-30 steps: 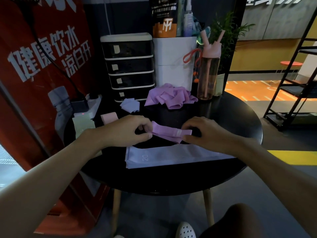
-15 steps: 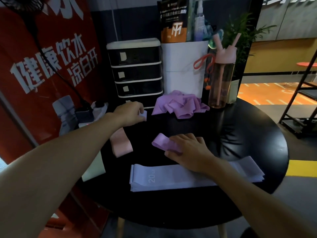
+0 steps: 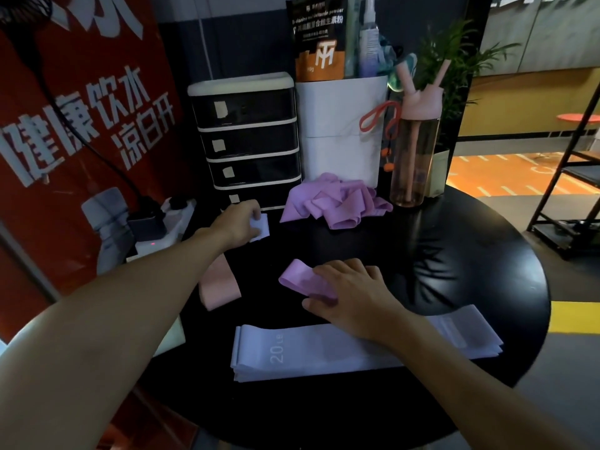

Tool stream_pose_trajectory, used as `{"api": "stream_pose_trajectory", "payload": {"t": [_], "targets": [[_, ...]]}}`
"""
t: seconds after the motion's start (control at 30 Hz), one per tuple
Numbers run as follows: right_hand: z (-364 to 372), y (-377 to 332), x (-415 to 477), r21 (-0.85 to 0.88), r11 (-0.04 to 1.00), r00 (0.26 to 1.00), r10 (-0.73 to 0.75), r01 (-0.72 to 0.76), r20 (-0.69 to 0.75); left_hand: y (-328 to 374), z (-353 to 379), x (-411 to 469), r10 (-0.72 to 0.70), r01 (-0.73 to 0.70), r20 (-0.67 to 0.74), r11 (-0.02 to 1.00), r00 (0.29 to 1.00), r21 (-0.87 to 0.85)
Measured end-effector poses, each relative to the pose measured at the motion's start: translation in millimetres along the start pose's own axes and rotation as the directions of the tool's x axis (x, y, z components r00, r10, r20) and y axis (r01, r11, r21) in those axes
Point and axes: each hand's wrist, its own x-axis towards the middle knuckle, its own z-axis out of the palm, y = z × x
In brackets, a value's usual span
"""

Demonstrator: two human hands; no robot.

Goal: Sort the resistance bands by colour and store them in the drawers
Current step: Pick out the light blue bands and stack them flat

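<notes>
Head view only.

Step in hand, as judged: sorting. Folded bands are being grouped ahead of storing.

- The left hand (image 3: 238, 224) is pinching the small pale band (image 3: 261, 226) in its grip, just in front of the drawer unit (image 3: 250, 141).
- The right hand (image 3: 354, 293) is lying flat with fingers spread, pressing the folded purple band (image 3: 303, 280) onto the desk (image 3: 454, 254) near its middle.

Next move, as judged: lifting the pale band and pulling out its matching drawer. All the drawers are sitting shut, so a free hand is needed.

Count:
- Drawer fronts: four.
- Small folded bands: three, counting the pink band (image 3: 219, 284).
- Flat pale stack (image 3: 324, 349): one, layers uncountable.
- Purple heap (image 3: 334, 203): one, number untellable.
</notes>
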Motion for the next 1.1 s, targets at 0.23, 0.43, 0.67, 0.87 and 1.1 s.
{"api": "stream_pose_trajectory", "payload": {"t": [0.23, 0.43, 0.67, 0.87, 1.1], "targets": [[-1, -1, -2, 0.011, 1.000, 1.000, 0.002, -0.002, -0.011, 20, -32, -17, 0.096, -0.122, -0.165, 0.980, 0.982, -0.156], [-7, -1, -4, 0.193, 0.980, 0.996, 0.056, -0.041, -0.070, 44, -71, -46, 0.196, -0.258, -0.275, 0.943, 0.941, -0.211], [-38, -5, -10, 0.405, 0.913, 0.937, 0.177, -0.041, -0.303, 74, -95, -88, 0.317, -0.395, -0.280, 0.869, 0.906, -0.297], [-88, -25, -11, 0.711, 0.697, 0.945, 0.158, 0.098, -0.285, 103, -99, -120, 0.423, -0.468, -0.200, 0.790, 0.884, -0.396], [-112, -33, -29, 0.804, 0.578, 0.980, 0.032, 0.141, -0.195, 115, -103, -144, 0.507, -0.481, -0.087, 0.729, 0.857, -0.486]]}}
